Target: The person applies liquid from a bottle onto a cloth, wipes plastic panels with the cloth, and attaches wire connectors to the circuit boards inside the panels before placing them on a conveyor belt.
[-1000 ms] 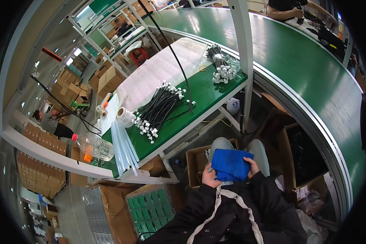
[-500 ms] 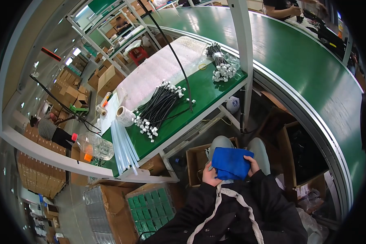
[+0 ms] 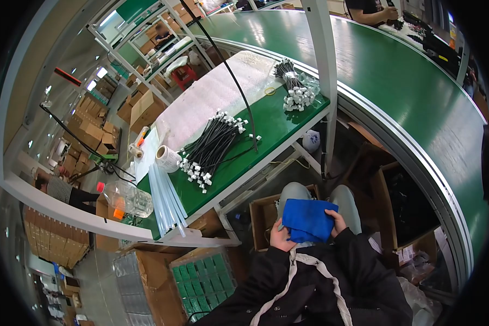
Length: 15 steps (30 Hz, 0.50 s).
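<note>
A folded blue cloth lies over my lap, held between both hands. My left hand grips its lower left edge, fingers partly tucked beneath it. At the right edge, my right hand has its thumb over the top of the cloth; the other fingers are mostly hidden. On the green bench in front lies a loose pile of black cables with white connectors. Farther right sits a tied bundle of similar cables.
Clear plastic strips overhang the bench's near left corner, beside a label roll and a plastic bottle. A green conveyor belt curves behind. Open cartons stand beside my legs. A metal post rises at the bench's right end.
The cloth and both hands have hardly moved. The view has shifted slightly. In the background at left, the person in the striped top has bent lower.
</note>
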Each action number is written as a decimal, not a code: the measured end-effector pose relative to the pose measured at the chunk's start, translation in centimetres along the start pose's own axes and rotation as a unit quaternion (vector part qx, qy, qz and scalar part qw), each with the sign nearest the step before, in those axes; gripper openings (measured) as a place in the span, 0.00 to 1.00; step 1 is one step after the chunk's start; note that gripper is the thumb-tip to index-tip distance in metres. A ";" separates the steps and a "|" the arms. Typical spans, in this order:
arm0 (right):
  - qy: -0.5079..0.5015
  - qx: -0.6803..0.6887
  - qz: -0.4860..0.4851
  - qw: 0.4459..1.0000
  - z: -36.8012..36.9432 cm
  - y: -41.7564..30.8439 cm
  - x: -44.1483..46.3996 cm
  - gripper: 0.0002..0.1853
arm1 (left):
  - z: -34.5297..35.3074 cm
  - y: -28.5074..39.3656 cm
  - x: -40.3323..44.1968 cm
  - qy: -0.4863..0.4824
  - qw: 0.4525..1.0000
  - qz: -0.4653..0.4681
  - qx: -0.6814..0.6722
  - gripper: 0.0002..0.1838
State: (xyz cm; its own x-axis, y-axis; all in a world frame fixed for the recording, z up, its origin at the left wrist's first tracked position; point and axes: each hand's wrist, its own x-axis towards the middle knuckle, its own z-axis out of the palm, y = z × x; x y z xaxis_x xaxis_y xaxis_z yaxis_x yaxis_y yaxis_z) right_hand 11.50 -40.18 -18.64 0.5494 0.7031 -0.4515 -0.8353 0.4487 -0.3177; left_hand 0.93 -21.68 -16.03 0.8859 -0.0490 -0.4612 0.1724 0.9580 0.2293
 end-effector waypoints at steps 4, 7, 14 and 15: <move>0.001 -0.003 0.006 1.000 0.2 0.2 0.2 0.22 | -0.8 0.3 0.1 -0.016 1.000 -0.005 -0.014 0.33; 0.005 -0.011 0.001 1.000 -0.1 0.2 0.4 0.22 | -1.0 0.3 0.2 -0.017 1.000 -0.006 -0.014 0.33; 0.001 -0.013 -0.003 1.000 -0.8 0.4 0.8 0.22 | -0.5 0.2 0.2 -0.007 1.000 0.001 -0.011 0.31; 0.002 -0.012 -0.003 1.000 -0.7 0.3 0.7 0.22 | -0.6 0.2 0.2 -0.012 1.000 0.003 -0.013 0.31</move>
State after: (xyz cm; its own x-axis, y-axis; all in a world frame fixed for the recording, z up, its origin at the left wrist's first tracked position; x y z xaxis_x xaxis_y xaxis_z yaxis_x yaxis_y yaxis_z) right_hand 11.61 -39.93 -19.60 0.5553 0.6983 -0.4518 -0.8308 0.4404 -0.3404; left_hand 0.87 -21.37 -16.64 0.8970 -0.0498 -0.4392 0.1561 0.9653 0.2095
